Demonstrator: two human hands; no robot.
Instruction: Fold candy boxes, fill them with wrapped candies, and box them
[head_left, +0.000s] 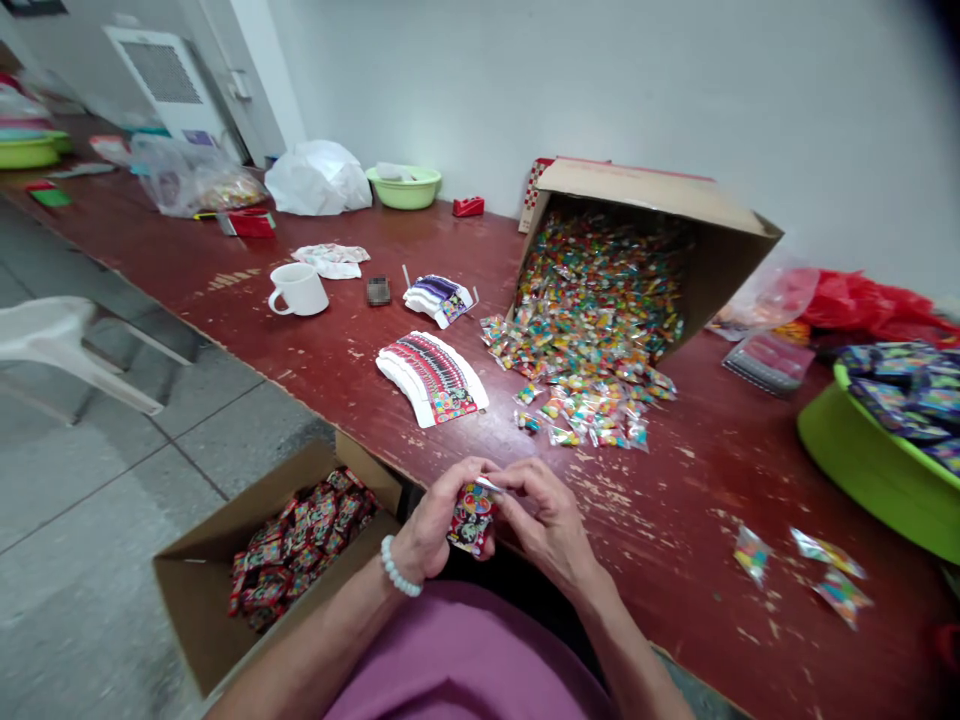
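My left hand, with a white beaded bracelet on its wrist, and my right hand meet above the table's front edge. Both pinch a small red printed packet with a silver tab at its top. Below my left hand, a cardboard box on the floor holds several similar red packets. A fanned stack of printed cards lies on the table beyond my hands. Past it, a tipped cardboard carton spills small colourful sweet packets.
The worn red table runs along a white wall. On it are a white mug, a second card stack, a green basin, and plastic bags. A lime tub holds dark packets at right. A white plastic chair stands on the floor at left.
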